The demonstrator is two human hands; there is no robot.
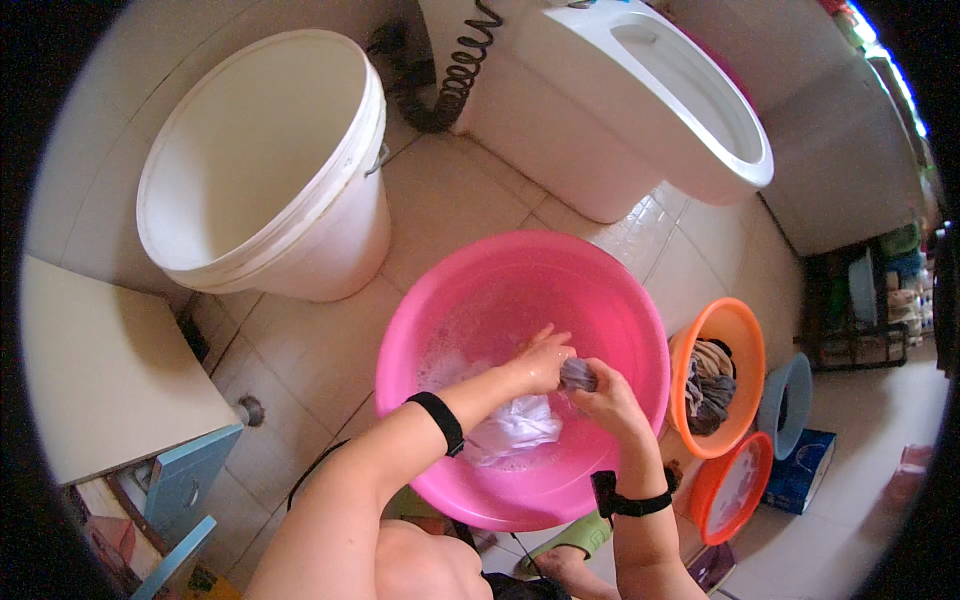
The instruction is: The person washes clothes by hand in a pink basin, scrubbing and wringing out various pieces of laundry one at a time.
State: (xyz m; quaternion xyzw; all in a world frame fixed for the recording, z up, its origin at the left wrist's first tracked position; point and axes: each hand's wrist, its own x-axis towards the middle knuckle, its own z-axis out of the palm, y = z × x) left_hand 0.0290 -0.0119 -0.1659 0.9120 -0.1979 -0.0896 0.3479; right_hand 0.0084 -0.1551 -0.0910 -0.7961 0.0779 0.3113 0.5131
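Note:
Over the pink basin [405, 330], a small bunched grey cloth [577, 375] is between my two hands. My right hand [610, 400] is closed round its right end. The left end is against the thumb side of my left hand [543, 360], which appears to grip it there; some of its other fingers stick out, and its palm side is hidden. Below my hands a wet white cloth [520, 430] lies in soapy water in the basin. Both hands look wet, and each forearm wears a black strap.
A big white bucket [345, 240] stands at the far left, and a white toilet [560, 110] beyond the basin. At the right are an orange basin [683, 380] of dark and beige clothes, a red-orange basin [712, 535], a blue-grey basin [783, 405] and a blue box [800, 470].

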